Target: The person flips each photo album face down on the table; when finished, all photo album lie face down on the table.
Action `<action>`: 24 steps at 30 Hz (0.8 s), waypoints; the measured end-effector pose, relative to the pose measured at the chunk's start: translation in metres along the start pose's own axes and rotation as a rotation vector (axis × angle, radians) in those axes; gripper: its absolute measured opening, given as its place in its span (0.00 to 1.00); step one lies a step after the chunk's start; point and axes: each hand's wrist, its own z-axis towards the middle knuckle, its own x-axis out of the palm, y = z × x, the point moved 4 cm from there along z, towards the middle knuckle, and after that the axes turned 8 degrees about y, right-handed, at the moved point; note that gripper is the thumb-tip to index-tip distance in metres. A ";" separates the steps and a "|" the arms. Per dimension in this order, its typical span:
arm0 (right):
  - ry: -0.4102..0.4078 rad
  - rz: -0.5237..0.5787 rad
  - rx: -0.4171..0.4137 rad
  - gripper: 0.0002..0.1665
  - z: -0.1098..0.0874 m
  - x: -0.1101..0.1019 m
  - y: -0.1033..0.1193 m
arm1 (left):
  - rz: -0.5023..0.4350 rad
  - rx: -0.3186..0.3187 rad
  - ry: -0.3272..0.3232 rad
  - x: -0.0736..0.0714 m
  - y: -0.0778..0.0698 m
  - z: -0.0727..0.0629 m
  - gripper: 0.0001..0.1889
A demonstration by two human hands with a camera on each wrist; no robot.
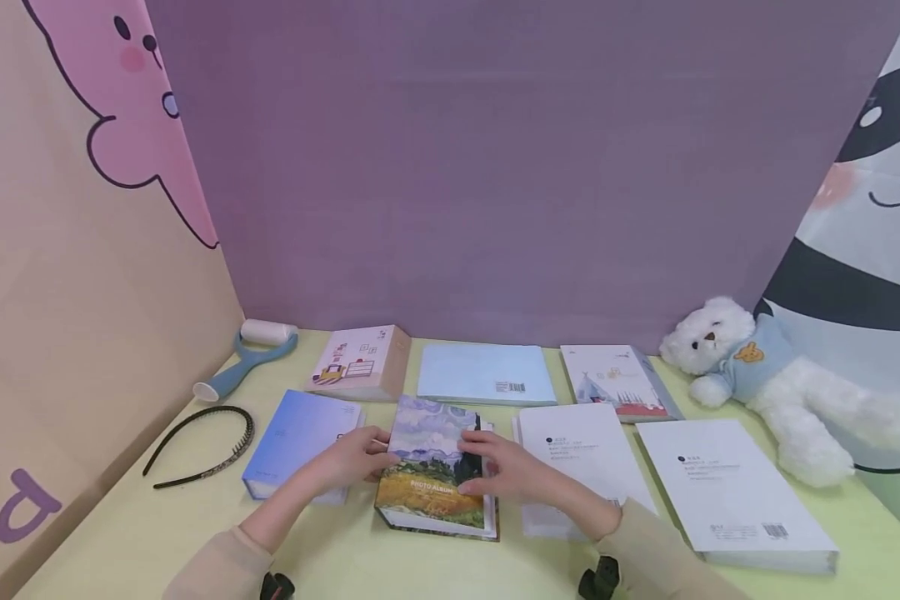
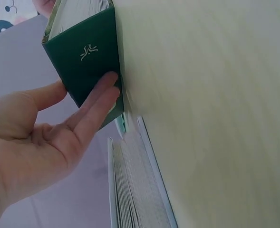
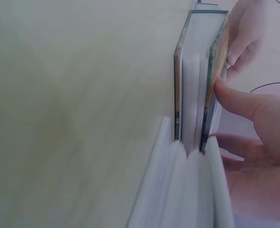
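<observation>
A thick photo album [image 1: 427, 475] with a painted landscape cover lies between both hands. My left hand [image 1: 356, 457] is at its left side. In the left wrist view, the fingers [image 2: 99, 102] lie nearly straight along the green spine [image 2: 85, 52], with the thumb near the cover's edge. My right hand [image 1: 513, 471] touches the right part of the front cover, thumb and fingertips spread apart. The right wrist view shows the thumb [image 3: 239, 102] at the cover's edge, beside the page block [image 3: 192, 85]. A blue album [image 1: 300, 442] and a white album [image 1: 581, 458] flank it.
Behind stand a pink album [image 1: 360, 358], a pale blue album [image 1: 487, 372] and another illustrated album [image 1: 611, 379]. A white album [image 1: 731, 483] lies right, near a teddy bear [image 1: 757, 375]. A headband [image 1: 243, 450] and lint roller [image 1: 243, 367] lie left.
</observation>
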 end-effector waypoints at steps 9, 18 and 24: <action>-0.007 0.008 0.012 0.35 0.000 0.002 0.001 | -0.115 -0.038 0.045 0.001 0.005 0.001 0.20; 0.030 0.044 -0.015 0.31 0.008 0.006 0.006 | -0.248 -0.056 0.085 -0.004 0.007 -0.002 0.23; -0.001 0.043 -0.037 0.33 0.013 0.008 0.010 | -0.278 -0.030 0.079 -0.009 0.006 -0.009 0.25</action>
